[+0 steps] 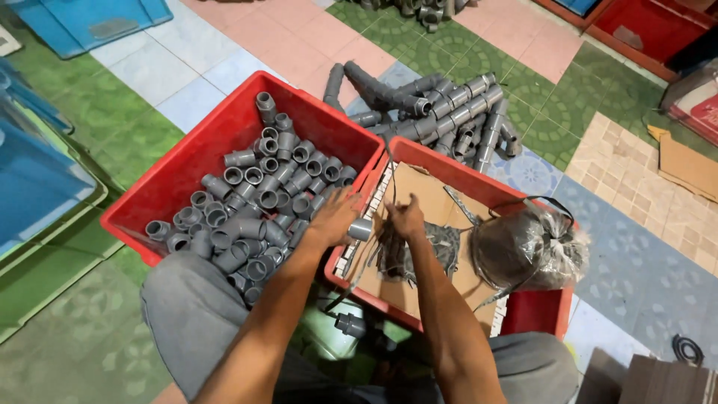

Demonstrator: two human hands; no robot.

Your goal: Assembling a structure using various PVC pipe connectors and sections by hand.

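Down near the bottom edge, the person's grey-clothed knees frame a small grey plastic pipe fitting [349, 324] lying on the green patterned floor tiles between them. Just above, the left hand [334, 217] rests palm down at the near corner of the big red plastic crate [176, 176], fingers spread loosely, and a short grey pipe coupling [360, 228] sits at its fingertips; whether the fingers actually pinch it I cannot tell. Beside it the right hand [406, 217] is curled closed around the top of a bundle of thin dark straps [396, 251] that hangs down in limp, stringy strands. Those straps dangle over the second red crate [535, 310], whose floor is lined with flat brown cardboard [419, 191], with a white ribbed strip along its left wall. Toward that crate's right side lies a round dark lump wrapped in crinkled clear plastic [531, 251], shiny and creased, with a black cord looped over it. The big crate on the left is heaped with smooth grey plastic fittings [258, 202], short round sleeves and bent elbows, their open ends showing as rings. Farther off, beyond both crates, a loose pile of longer joined grey pipe pieces [441, 112] sprawls on the tiles. At the far left corner sit blue plastic bins [82, 22], and another red bin [651, 30] at the far right
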